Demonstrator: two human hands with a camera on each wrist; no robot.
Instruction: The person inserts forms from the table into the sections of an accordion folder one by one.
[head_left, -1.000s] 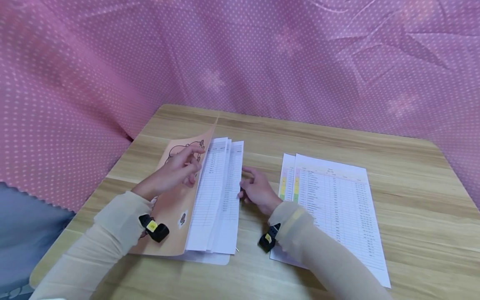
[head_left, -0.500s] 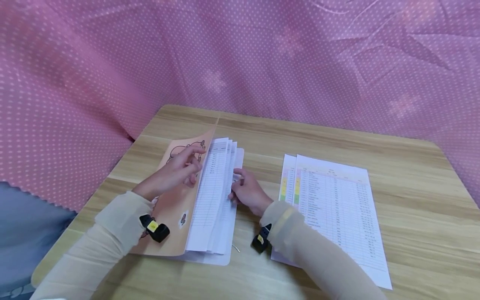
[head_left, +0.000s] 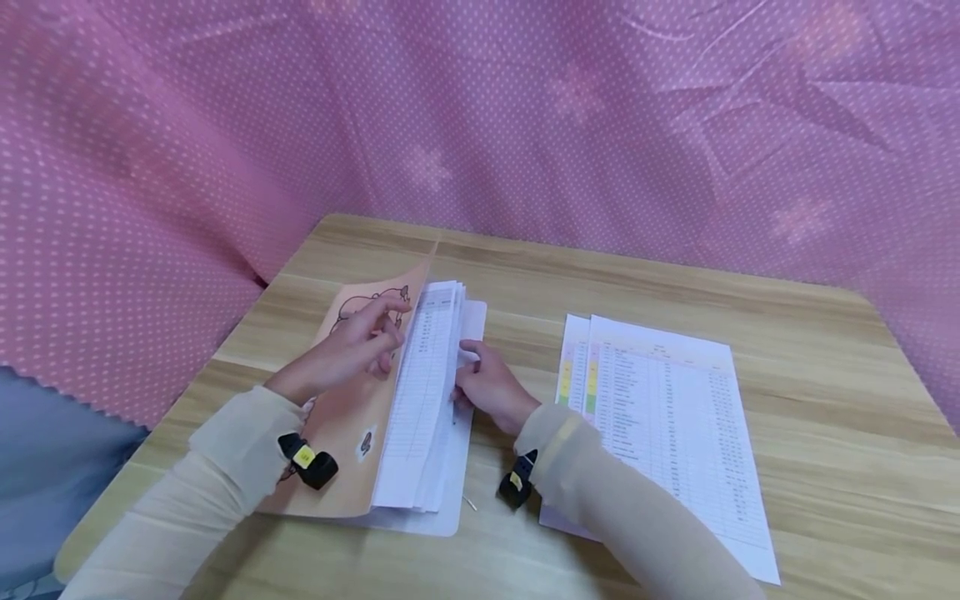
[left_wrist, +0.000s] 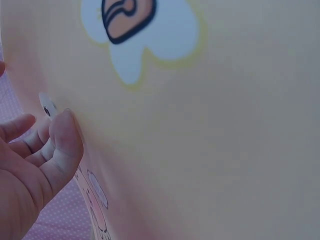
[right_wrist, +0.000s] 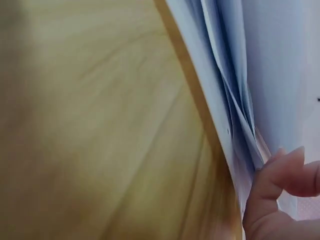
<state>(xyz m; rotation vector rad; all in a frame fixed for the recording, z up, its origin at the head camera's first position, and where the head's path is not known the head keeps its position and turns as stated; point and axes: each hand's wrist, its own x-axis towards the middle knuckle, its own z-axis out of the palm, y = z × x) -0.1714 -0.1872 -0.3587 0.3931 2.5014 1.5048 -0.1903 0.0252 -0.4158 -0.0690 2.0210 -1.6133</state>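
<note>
I see my left hand [head_left: 352, 350] lifting the peach cartoon folder cover [head_left: 341, 433] with fingers loosely extended, so the printed sheets [head_left: 423, 392] inside are exposed. My right hand [head_left: 487, 385] pinches their edge, squaring them. One folder; two separate sheets [head_left: 667, 417] lie right on the surface [head_left: 825, 417].

folder [head_left: 348, 433] sits at about 9 o'clock on the table [head_left: 825, 433] | sheets [head_left: 423, 392] tucked inside it | loose printouts [head_left: 667, 417] lying at 3 o'clock, well apart | curtain [head_left: 525, 125] behind at 12
</note>
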